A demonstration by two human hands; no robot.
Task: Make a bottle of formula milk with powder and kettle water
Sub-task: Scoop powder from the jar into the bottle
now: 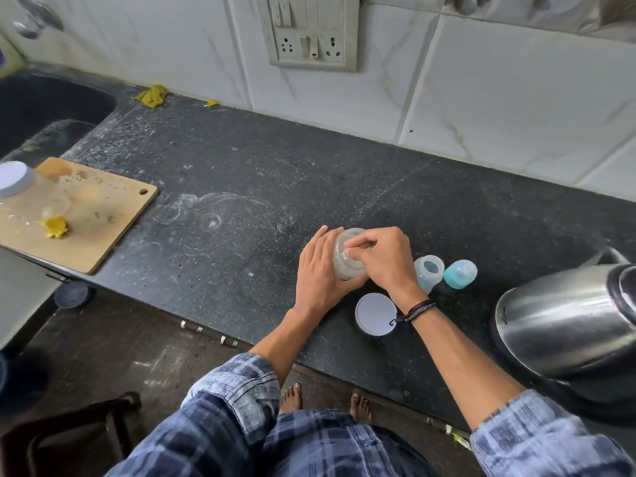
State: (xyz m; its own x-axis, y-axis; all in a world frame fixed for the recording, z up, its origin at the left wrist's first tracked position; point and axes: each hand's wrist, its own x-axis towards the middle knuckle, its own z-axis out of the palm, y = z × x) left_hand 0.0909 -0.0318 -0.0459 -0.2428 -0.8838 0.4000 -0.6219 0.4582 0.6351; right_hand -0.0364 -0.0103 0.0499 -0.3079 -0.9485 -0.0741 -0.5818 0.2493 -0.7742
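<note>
The left hand (318, 270) hugs the jar (347, 258); the right hand (382, 259) pinches inside it. The bottle (428, 271) nearby looks empty, so powder and water come next.

Marbled wall tiles (481, 91), dark floor (103, 356), perhaps concrete

Home kitchen — sink (51, 108), kettle (564, 321).
</note>
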